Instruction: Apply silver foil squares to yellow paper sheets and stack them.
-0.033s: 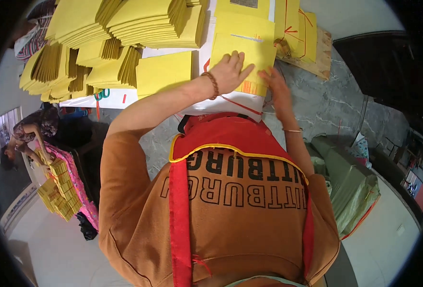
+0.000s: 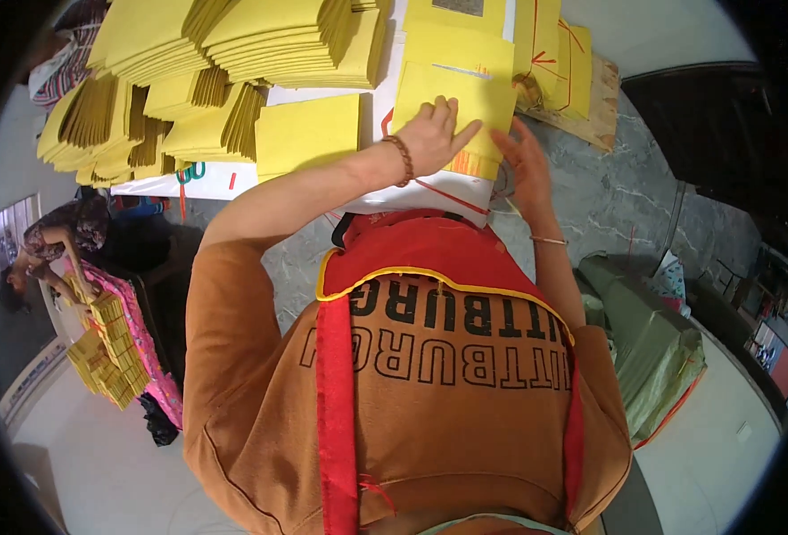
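Note:
My left hand lies on a yellow paper sheet or folder in front of me, fingers stretched out and thumb apart. Just off the right edge of that yellow paper is my right hand, its fingers extended and nothing visible in it. A patch of orange marking shows on the paper's near edge, below my left hand. To the left of my left hand rests another flat yellow piece.
Tall stacks of folded yellow paper fill the table's left side. Bundles tied with red string stand on a wooden board at the right. Scissors with green handles lie by the front edge. Another person works at far left.
My right hand has shifted slightly right, away from the paper's edge, and its fingers have straightened. My left hand stays on the paper with hardly any movement.

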Motion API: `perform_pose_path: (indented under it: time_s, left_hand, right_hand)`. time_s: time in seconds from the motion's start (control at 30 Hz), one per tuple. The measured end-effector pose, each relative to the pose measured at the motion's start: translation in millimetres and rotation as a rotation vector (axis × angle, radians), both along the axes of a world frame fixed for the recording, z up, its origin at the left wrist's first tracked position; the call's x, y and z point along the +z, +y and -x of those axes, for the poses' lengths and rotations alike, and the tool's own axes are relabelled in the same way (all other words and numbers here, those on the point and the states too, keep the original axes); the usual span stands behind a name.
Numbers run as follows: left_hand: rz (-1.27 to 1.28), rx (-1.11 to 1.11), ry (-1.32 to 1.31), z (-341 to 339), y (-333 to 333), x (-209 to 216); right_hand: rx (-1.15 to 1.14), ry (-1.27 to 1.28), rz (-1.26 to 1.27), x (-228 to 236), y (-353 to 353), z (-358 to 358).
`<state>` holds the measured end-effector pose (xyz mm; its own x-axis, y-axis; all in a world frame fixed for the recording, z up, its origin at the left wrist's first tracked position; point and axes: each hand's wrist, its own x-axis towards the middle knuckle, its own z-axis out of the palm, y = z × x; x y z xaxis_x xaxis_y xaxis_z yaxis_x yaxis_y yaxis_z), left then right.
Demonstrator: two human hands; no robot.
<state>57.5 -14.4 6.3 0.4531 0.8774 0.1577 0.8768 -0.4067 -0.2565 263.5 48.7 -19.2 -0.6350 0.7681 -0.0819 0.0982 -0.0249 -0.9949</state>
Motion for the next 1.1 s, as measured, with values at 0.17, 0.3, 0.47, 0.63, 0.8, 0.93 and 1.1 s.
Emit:
perform_pose_path:
  time_s: [0.17, 0.3, 0.47, 0.63, 0.8, 0.93, 1.1]
  left_hand:
    - [0.052, 0.149, -0.314, -4.9, 6.7, 5.1]
    - [-0.260, 0.134, -0.425, 19.8, -33.6, 65.5]
    - [-0.302, 0.412, -0.209, 88.7, -112.8, 62.5]
    - [-0.018, 0.504, -0.327, 123.4, -150.7, -1.3]
    - [0.037, 0.583, -0.308, 109.0, -156.9, -15.4]
    - [0.095, 0.592, -0.258, 106.2, -157.9, -9.6]
    - [0.213, 0.540, -0.316, 95.9, -136.6, 43.2]
  right_hand:
    - [-0.391, 0.270, 0.204, 22.1, 12.9, 7.8]
    - [-0.497, 0.289, 0.168, 26.1, 18.0, 4.4]
    - [-0.417, 0.215, 0.159, 15.3, 16.1, 2.3]
    - [-0.406, 0.143, 0.176, 3.6, 10.3, 11.6]
    - [-0.382, 0.103, -0.022, 5.2, -1.0, 19.4]
    - [-0.312, -0.147, -0.537, 3.8, -0.2, 11.7]
    - [-0.112, -0.276, -0.780, -5.2, 2.0, 13.0]
